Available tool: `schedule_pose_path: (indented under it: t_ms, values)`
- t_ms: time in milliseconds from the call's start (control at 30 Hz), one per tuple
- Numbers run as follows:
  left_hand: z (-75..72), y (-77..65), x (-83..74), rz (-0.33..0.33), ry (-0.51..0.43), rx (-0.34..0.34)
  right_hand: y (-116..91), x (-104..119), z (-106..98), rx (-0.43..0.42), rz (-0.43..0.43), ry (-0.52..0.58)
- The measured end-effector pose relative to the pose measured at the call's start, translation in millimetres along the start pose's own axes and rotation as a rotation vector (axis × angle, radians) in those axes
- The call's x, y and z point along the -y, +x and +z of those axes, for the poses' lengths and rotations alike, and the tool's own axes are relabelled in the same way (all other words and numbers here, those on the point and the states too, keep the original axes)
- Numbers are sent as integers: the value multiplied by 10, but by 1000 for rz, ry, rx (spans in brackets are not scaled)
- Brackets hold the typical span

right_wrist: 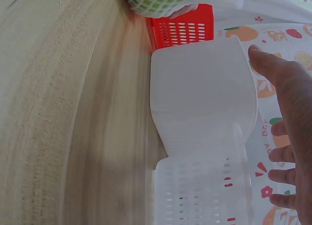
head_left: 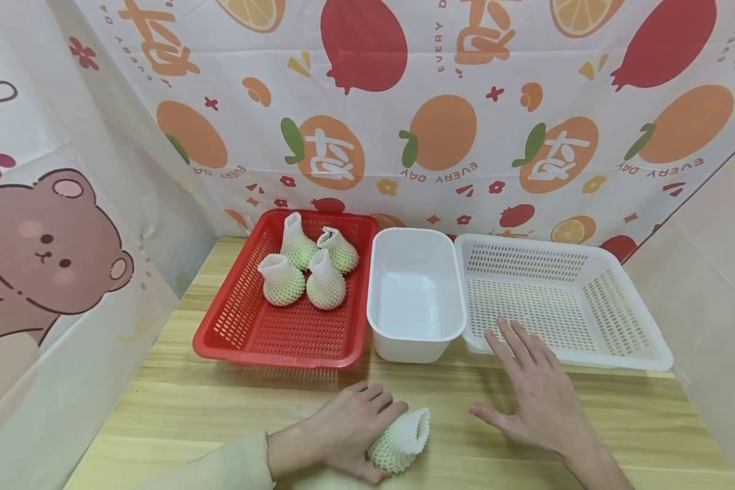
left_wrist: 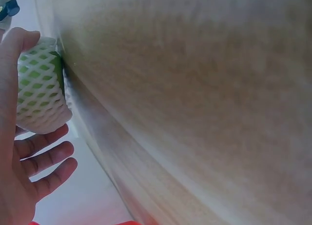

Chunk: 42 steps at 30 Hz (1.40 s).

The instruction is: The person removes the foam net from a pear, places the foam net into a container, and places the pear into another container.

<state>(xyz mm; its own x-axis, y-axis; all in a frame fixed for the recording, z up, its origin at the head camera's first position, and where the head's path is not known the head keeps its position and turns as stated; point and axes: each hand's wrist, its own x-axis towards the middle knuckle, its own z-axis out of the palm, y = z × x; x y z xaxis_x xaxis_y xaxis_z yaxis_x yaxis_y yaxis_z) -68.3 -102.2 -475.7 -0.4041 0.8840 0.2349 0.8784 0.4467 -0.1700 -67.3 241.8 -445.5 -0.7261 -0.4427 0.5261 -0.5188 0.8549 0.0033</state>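
Note:
My left hand [head_left: 352, 425] holds a green fruit in a white foam net [head_left: 398, 446] near the front of the table, thumb on one side and fingers on the other. In the left wrist view the thumb lies over the netted fruit [left_wrist: 40, 86], while several fingers spread below it. The fruit's kind is hidden by the net. My right hand [head_left: 535, 391] hovers with spread fingers in front of the white basket [head_left: 637, 359], holding nothing. Several more netted fruits [head_left: 326, 282] stand in the red basket [head_left: 282, 358] at the back left.
Between the two baskets stands a deep white plastic tub [head_left: 416, 292], with nothing visible inside. All three containers line the back of the wooden table [head_left: 177, 408], close to a fruit-print curtain [head_left: 380, 184]. Another curtain [head_left: 49, 272] with a bear hangs at the left.

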Motion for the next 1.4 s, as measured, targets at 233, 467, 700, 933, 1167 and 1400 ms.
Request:
schedule_pose_path:
  t_ms: [233, 467, 700, 933, 1167, 1400]
  values:
    - [4, 7, 3, -11, -21, 8, -7, 26, 11, 14, -3, 16]
    - [-42, 30, -1, -41, -46, -35, 26, 75, 10, 15, -35, 27]
    - [-136, 73, 33, -65, -56, -48, 75, 135, -17, 7, -73, 59]
    - [-289, 127, 89, -83, -68, -50, 128, 204, -38, 16, -102, 94]
    - [-400, 188, 162, -112, -91, -154, 189, 266, -13, -39, -146, 134]
    - [-420, 257, 261, -103, -66, -234, 243, 329, 55, -101, -208, 228]
